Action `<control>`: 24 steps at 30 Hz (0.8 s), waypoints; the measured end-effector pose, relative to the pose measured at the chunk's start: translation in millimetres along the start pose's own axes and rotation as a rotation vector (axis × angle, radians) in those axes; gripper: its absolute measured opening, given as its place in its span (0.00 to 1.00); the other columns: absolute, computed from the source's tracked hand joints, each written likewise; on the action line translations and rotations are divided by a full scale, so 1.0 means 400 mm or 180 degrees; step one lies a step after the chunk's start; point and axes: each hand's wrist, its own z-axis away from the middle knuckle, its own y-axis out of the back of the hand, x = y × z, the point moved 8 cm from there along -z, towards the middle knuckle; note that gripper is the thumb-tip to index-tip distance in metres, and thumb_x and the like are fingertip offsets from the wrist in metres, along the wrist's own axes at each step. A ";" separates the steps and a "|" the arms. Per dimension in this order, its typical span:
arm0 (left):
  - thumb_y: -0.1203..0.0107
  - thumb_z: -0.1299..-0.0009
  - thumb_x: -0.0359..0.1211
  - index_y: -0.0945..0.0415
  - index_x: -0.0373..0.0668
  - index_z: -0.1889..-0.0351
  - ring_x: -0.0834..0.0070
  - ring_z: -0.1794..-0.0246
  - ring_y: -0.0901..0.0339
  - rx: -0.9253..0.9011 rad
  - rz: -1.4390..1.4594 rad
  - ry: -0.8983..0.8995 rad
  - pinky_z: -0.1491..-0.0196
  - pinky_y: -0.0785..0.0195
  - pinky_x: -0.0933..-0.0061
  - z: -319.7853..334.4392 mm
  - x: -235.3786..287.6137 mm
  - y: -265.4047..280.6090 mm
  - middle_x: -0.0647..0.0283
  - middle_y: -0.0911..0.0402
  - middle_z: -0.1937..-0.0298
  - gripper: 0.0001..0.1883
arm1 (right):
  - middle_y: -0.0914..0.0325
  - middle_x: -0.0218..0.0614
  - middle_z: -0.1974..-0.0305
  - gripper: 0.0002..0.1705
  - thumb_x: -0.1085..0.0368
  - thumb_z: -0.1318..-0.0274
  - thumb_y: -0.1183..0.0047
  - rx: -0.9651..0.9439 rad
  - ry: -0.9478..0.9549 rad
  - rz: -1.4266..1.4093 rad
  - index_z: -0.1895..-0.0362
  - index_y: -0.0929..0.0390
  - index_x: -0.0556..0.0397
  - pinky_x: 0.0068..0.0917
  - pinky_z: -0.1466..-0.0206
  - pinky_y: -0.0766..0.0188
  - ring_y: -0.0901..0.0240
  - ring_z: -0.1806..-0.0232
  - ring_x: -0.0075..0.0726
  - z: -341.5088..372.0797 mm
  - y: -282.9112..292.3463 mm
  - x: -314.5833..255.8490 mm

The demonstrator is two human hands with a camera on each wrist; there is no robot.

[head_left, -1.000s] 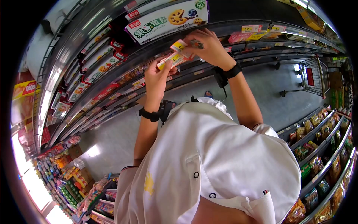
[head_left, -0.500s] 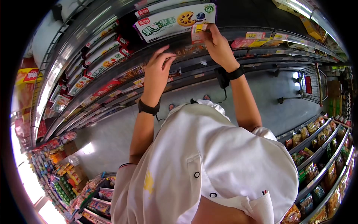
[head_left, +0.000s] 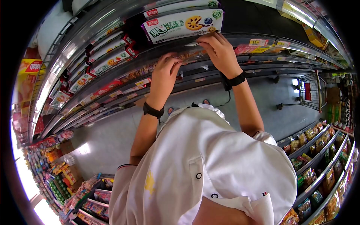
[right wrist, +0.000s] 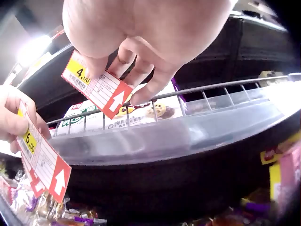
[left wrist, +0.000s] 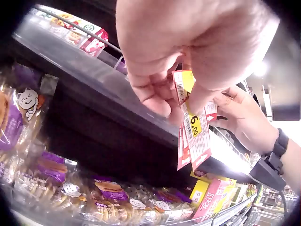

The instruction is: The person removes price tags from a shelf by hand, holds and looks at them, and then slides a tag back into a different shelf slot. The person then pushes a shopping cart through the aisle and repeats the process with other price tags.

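Note:
My right hand [head_left: 221, 54] is up at the shelf's front edge, below a white cookie box [head_left: 168, 28]. In the right wrist view it pinches a red-and-white price tag [right wrist: 106, 96] marked 4.00, tilted before the wire guard and clear shelf strip [right wrist: 188, 141]. My left hand [head_left: 164, 80] is lower and to the left. Between its thumb and fingers it holds a few overlapping price tags [left wrist: 196, 136], the front one reading 6.00. In the head view the tags are hidden or edge-on.
Packaged bread [left wrist: 108, 197] fills the shelf below, with pink-and-yellow boxes [left wrist: 211, 197] beside it. Red-and-white snack packs [head_left: 108, 63] line the shelf at left. A shopping cart [head_left: 309, 90] stands in the aisle at right, near racks of bagged goods [head_left: 311, 176].
My hands have drawn apart, the right taking the 4.00 tag up to the shelf edge. The left stays lower with the 6.00 tags. The head view has shifted slightly.

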 end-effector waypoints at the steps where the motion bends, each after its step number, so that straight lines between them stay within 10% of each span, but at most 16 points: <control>1: 0.38 0.31 0.27 0.20 0.39 0.58 0.54 0.53 0.20 0.0013 0.0011 -0.0014 0.54 0.26 0.61 0.000 0.004 0.002 0.57 0.19 0.49 0.06 | 0.19 0.31 0.59 0.08 0.66 0.40 0.41 -0.0033 0.0064 0.0083 0.56 0.17 0.45 0.40 0.51 0.26 0.23 0.54 0.46 -0.002 -0.004 -0.010; 24: 0.38 0.31 0.26 0.23 0.40 0.58 0.51 0.51 0.22 0.0088 0.0067 -0.0119 0.54 0.27 0.58 0.003 -0.001 0.001 0.57 0.21 0.48 0.06 | 0.22 0.28 0.51 0.26 0.74 0.54 0.44 -0.0676 0.0122 0.0740 0.48 0.16 0.41 0.38 0.47 0.28 0.26 0.51 0.42 0.041 -0.079 -0.020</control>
